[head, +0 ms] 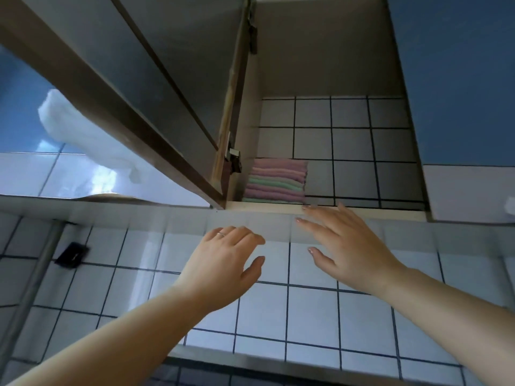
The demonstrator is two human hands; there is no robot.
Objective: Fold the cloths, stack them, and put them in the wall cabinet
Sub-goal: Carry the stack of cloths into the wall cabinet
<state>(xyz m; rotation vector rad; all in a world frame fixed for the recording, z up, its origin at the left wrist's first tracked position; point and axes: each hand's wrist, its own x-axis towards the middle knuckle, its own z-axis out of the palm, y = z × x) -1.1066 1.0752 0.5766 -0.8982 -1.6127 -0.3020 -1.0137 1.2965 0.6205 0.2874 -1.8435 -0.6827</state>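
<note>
A stack of folded cloths (277, 181) in pink, peach and green lies inside the open wall cabinet (323, 208), against its left side wall. My left hand (225, 257) hangs below the cabinet's bottom edge, fingers loosely bent, holding nothing. My right hand (342, 243) is spread with straight fingers just under the cabinet's front lip, to the right of the stack, with its fingertips near the lip. Neither hand touches the cloths.
The cabinet door (156, 87) stands swung open to the left, its hinge (234, 160) next to the stack. A closed blue door (459, 79) is on the right. White tiled wall (306, 316) fills the lower view, with a black socket (71, 254) and a pipe (36, 277) at left.
</note>
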